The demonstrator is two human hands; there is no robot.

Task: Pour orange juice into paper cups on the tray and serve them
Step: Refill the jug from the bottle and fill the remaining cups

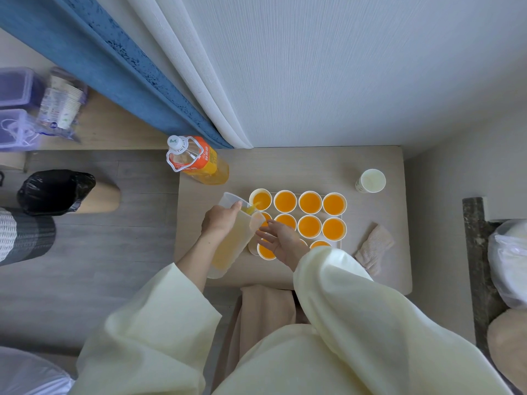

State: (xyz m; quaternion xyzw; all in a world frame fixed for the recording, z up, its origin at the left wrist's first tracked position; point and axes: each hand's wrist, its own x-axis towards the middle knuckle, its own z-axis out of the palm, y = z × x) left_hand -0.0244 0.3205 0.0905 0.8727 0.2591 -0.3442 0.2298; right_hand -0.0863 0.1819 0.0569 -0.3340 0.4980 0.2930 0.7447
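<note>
My left hand grips a clear plastic jug of orange juice, tilted so a stream runs from its spout into the far-left paper cup. Several paper cups filled with juice stand in rows on a pale tray on the small table. My right hand hovers with fingers spread over the near-left cups, beside the jug's side, holding nothing. My sleeve hides the tray's near cups.
A large orange juice bottle stands at the table's far-left corner. An empty paper cup sits far right, and a crumpled cloth lies right of the tray. A black-lined bin stands on the floor to the left.
</note>
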